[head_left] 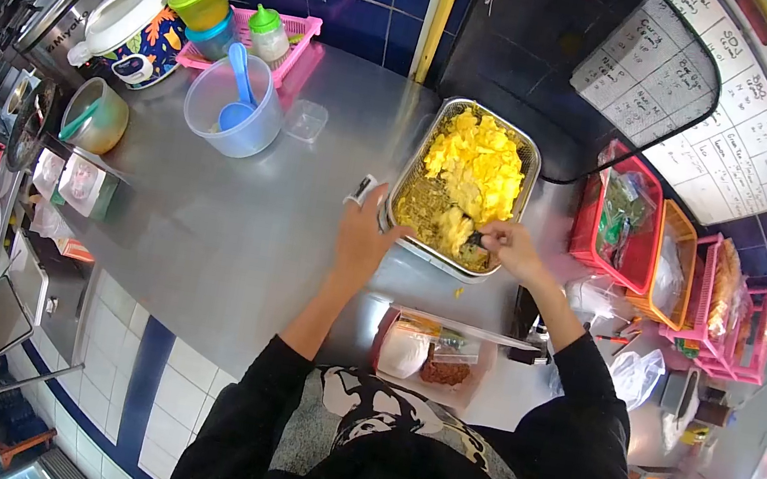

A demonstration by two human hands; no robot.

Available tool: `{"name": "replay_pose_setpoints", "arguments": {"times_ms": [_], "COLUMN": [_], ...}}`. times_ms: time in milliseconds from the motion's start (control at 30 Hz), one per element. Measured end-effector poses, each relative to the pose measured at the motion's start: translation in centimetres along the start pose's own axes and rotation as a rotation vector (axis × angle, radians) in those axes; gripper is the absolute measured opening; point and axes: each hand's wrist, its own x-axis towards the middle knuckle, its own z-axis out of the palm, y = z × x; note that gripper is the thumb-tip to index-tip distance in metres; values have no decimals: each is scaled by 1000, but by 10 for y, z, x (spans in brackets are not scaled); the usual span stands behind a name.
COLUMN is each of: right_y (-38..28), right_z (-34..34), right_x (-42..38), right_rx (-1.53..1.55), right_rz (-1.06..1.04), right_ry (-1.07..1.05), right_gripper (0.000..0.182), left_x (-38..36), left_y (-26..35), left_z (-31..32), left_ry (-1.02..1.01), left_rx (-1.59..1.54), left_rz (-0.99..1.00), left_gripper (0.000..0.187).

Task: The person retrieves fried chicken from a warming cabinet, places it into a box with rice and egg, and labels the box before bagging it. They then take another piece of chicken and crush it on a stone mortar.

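Note:
A rectangular metal tray (482, 276) lined with a wire mesh holds scrambled-egg-like yellow food (478, 159). Shredded brownish-yellow food (420, 203) covers its near left part. My right hand (512, 248) is closed around the dark handle of a utensil (476, 239) over the tray's near side. Its head is hidden by a lump of the yellow food. At the tray's left rim is my left hand (362, 241), thumb and fingers spread, with the thumb right at the rim. A small white object (360, 189) lies by its fingertips.
A clear tub (259, 133) with a blue ladle (235, 113) stands left on the steel counter (234, 225). Nearer me is an open plastic box (473, 375) with bagged items. Red (638, 267) and orange baskets (672, 303) line the right side. A pink basket (304, 62) holds containers at the back.

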Motion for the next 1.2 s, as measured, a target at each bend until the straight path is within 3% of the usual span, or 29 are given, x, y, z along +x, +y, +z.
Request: {"name": "replay_pose_setpoints", "arguments": {"times_ms": [67, 167, 233, 267, 300, 333, 367, 400, 433, 467, 500, 533, 567, 600, 700, 767, 800, 900, 967, 1000, 1067, 1133, 1200], "right_y": [-17, -25, -25, -27, -31, -35, -50, -55, -57, -62, -79, -85, -94, -101, -105, -109, -102, -64, -47, -39, -27, -20, -20], "right_z": [-11, -25, -35, -38, -41, -45, -47, -52, -56, -58, -55, -53, -48, -41, -7, 23, 43, 103, 133, 144, 161, 168, 171], "right_x": [-8, -25, -40, -48, -60, -74, -89, -105, -123, -143, -162, -181, -202, -220, -264, -276, -278, -279, -282, -283, -286, -290, -288], "right_rx": [478, 638, 742, 747, 802, 857, 850, 861, 863, 866, 830, 869, 846, 818, 871, 887, 893, 682, -82, -81, -412, -439, -537], "right_rz": [383, 365, 327, 321, 291, 260, 272, 269, 219, 172, 194, 200, 195, 193, 236, 331, 335, 399, 307, 316, 280, 328, 257], "right_ry": [76, 118, 130, 149, 185, 224, 299, 327, 317, 312, 393, 436, 464, 486, 455, 443, 454, 547, 662, 664, 731, 656, 719], "right_gripper": [15, 20, 19, 19, 17, 16, 14, 14, 14, 14, 13, 13, 13, 14, 14, 12, 12, 15, 22, 22, 32, 35, 36], "left_x": [25, 102, 149, 191, 218, 246, 300, 344, 313, 337, 275, 292, 292, 273, 209, 167, 143, 76, 46, 35, 20, 5, 4], "left_y": [-9, 1, 19, 12, 17, 2, -79, -130, -98, -165, -70, -109, -107, -78, 12, 41, 54, 78, 73, 68, 53, 50, 35], "left_z": [4, 30, 37, 36, 14, 2, 16, 6, -60, -73, -105, -111, -111, -110, -84, -61, -51, -51, -52, -54, -60, -69, -69], "left_ry": [2, -191, -475, -336, 10, 433, 667, 1042, 602, 816, 1074, 1111, 1155, 1097, 575, 479, 354, 197, 169, 174, 187, 74, 119], "left_rx": [-154, -486, -497, -59, 229, 158, 553, -372, -112, 284, -389, -271, -328, -263, -597, -429, -659, -770, -833, -819, -671, -754, -746], "left_rz": [109, 498, 271, 200, 136, -143, -276, -379, -605, -378, -262, -218, -110, 26, 112, 419, 373, 391, 341, 324, 381, 107, 109], "left_gripper": [49, 30, 19, 18, 13, 12, 15, 21, 31, 38, 44, 46, 49, 48, 41, 41, 43, 47, 47, 46, 42, 38, 32]}}
